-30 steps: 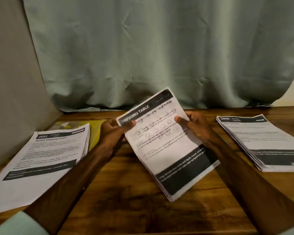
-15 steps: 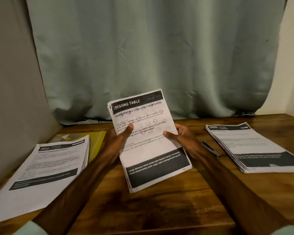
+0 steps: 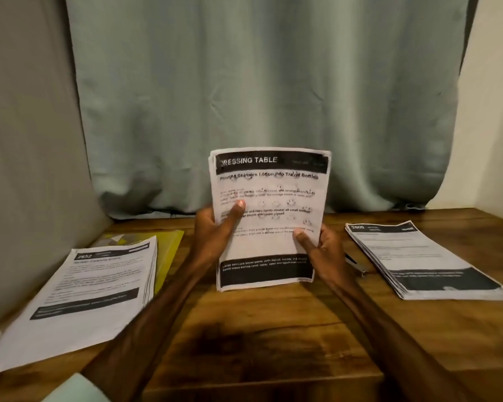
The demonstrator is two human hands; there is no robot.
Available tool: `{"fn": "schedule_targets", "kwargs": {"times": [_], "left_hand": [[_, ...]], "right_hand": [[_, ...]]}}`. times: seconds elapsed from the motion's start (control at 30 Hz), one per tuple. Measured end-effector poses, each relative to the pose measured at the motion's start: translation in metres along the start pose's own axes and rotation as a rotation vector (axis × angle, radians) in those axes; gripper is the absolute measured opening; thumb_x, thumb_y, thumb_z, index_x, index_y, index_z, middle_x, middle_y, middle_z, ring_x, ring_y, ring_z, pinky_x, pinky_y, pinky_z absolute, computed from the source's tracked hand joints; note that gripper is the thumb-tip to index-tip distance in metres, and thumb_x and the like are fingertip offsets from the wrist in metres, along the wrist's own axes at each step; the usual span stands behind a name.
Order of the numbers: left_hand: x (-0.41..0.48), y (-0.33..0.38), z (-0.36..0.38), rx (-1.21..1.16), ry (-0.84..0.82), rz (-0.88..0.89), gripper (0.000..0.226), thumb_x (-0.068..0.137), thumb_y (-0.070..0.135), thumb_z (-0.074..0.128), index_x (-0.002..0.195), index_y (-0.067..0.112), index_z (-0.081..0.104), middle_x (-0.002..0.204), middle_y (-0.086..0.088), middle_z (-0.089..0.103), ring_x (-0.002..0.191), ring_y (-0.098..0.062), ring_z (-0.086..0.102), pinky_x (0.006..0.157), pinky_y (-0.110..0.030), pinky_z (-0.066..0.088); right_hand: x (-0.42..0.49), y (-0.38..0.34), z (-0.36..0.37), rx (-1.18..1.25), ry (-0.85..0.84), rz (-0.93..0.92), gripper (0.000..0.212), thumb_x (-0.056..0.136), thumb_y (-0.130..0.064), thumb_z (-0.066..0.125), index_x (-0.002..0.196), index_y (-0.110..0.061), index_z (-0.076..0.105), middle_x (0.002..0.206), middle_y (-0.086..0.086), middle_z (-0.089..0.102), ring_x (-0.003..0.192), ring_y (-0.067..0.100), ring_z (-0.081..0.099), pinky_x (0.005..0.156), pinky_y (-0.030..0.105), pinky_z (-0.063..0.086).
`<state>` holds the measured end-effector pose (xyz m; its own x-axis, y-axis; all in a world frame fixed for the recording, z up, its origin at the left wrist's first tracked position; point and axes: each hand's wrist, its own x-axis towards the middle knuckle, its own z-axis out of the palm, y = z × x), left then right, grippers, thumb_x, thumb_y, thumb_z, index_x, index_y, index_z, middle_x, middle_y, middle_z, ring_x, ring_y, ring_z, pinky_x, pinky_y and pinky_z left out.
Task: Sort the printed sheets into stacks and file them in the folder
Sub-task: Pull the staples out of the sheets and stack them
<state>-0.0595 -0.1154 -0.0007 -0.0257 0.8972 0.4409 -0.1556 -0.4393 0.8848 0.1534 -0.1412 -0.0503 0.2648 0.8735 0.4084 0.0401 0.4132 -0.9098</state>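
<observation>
I hold a bundle of printed sheets headed "DRESSING TABLE" upright over the middle of the wooden table, its lower edge resting on or just above the wood. My left hand grips its left edge with the thumb on the front page. My right hand grips the lower right edge, thumb on the page. A stack of sheets marked 2652 lies at the left, partly covering a yellow folder. Another stack marked 3800 lies at the right.
A dark pen lies between my right hand and the right stack. A grey-green curtain hangs behind the table. A grey upholstered surface rises at the left, and a pale wall stands at the right.
The bundle has turned from tilted to upright and square in both hands, and it now stands lower edge down near the table. The view has shifted, so the side stacks appear further left.
</observation>
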Motion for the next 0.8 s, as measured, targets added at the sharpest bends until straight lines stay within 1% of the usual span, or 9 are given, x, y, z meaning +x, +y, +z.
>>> {"fn": "schedule_targets", "kwargs": {"times": [0.1, 0.17, 0.27, 0.33, 0.43, 0.53, 0.6, 0.7, 0.8], "left_hand": [[-0.013, -0.019, 0.002, 0.067, -0.023, -0.006, 0.003, 0.095, 0.022, 0.07, 0.097, 0.021, 0.071, 0.077, 0.017, 0.076, 0.078, -0.002, 0.075, 0.059, -0.015, 0.055], [-0.013, -0.019, 0.005, 0.074, -0.02, 0.007, 0.005, 0.096, 0.02, 0.068, 0.101, 0.019, 0.071, 0.074, 0.023, 0.074, 0.075, 0.004, 0.073, 0.059, -0.012, 0.054], [-0.01, -0.018, 0.006, 0.082, -0.025, 0.01, 0.013, 0.097, 0.023, 0.068, 0.108, 0.017, 0.071, 0.077, 0.022, 0.075, 0.078, 0.003, 0.073, 0.06, -0.013, 0.054], [-0.011, -0.025, 0.004, 0.091, -0.027, -0.013, 0.013, 0.096, 0.024, 0.068, 0.106, 0.016, 0.071, 0.084, 0.014, 0.077, 0.078, -0.002, 0.075, 0.06, -0.016, 0.056], [-0.016, -0.038, 0.001, 0.102, -0.008, -0.039, 0.013, 0.096, 0.025, 0.068, 0.102, 0.014, 0.073, 0.095, 0.002, 0.078, 0.081, -0.011, 0.077, 0.062, -0.021, 0.058], [-0.011, -0.036, 0.0, 0.091, 0.078, -0.061, 0.007, 0.097, 0.025, 0.069, 0.095, 0.019, 0.071, 0.084, 0.008, 0.077, 0.074, -0.008, 0.076, 0.058, -0.02, 0.058], [-0.005, -0.032, -0.002, 0.046, 0.148, -0.091, 0.007, 0.096, 0.027, 0.07, 0.097, 0.021, 0.071, 0.089, 0.004, 0.077, 0.077, -0.011, 0.076, 0.063, -0.025, 0.06], [-0.003, -0.034, -0.002, -0.127, 0.206, -0.226, 0.016, 0.097, 0.026, 0.069, 0.11, 0.018, 0.067, 0.106, -0.007, 0.077, 0.087, -0.022, 0.077, 0.074, -0.041, 0.064], [-0.013, -0.047, 0.007, -0.388, 0.201, -0.379, 0.039, 0.093, 0.024, 0.073, 0.128, 0.015, 0.058, 0.116, -0.013, 0.075, 0.097, -0.031, 0.076, 0.084, -0.058, 0.06]], "right_hand": [[-0.011, 0.014, 0.001, 0.036, -0.006, 0.105, 0.02, 0.098, -0.017, 0.065, 0.116, -0.022, 0.06, 0.106, 0.001, 0.075, 0.092, 0.015, 0.075, 0.068, 0.028, 0.061], [-0.005, 0.007, 0.002, 0.007, -0.012, 0.071, 0.018, 0.098, -0.015, 0.064, 0.113, -0.025, 0.061, 0.106, 0.001, 0.075, 0.092, 0.016, 0.075, 0.069, 0.03, 0.062], [0.001, 0.002, 0.001, -0.016, -0.009, 0.043, 0.019, 0.098, -0.013, 0.064, 0.111, -0.027, 0.061, 0.108, 0.001, 0.074, 0.094, 0.016, 0.075, 0.073, 0.034, 0.063], [-0.005, 0.012, 0.0, -0.028, -0.01, 0.092, 0.018, 0.099, -0.016, 0.063, 0.114, -0.025, 0.06, 0.111, 0.002, 0.074, 0.096, 0.017, 0.074, 0.077, 0.037, 0.064], [-0.017, 0.026, -0.001, -0.094, -0.054, 0.138, 0.024, 0.099, -0.019, 0.062, 0.122, -0.025, 0.057, 0.117, -0.003, 0.07, 0.1, 0.014, 0.071, 0.074, 0.027, 0.061], [-0.012, 0.016, -0.003, -0.108, -0.068, 0.181, 0.026, 0.095, -0.019, 0.068, 0.12, -0.021, 0.061, 0.108, -0.007, 0.071, 0.096, 0.011, 0.071, 0.069, 0.022, 0.058], [-0.008, 0.009, -0.006, -0.015, -0.058, 0.239, 0.027, 0.088, -0.017, 0.076, 0.114, -0.017, 0.065, 0.105, 0.004, 0.076, 0.091, 0.018, 0.075, 0.072, 0.031, 0.062], [-0.009, 0.006, -0.01, 0.258, -0.025, 0.338, 0.043, 0.084, -0.014, 0.079, 0.123, -0.011, 0.062, 0.112, 0.013, 0.075, 0.101, 0.03, 0.074, 0.091, 0.053, 0.059], [-0.016, 0.007, 0.002, 0.542, -0.015, 0.354, 0.048, 0.087, -0.007, 0.074, 0.132, -0.008, 0.058, 0.121, 0.015, 0.072, 0.112, 0.032, 0.07, 0.101, 0.057, 0.052]]}}
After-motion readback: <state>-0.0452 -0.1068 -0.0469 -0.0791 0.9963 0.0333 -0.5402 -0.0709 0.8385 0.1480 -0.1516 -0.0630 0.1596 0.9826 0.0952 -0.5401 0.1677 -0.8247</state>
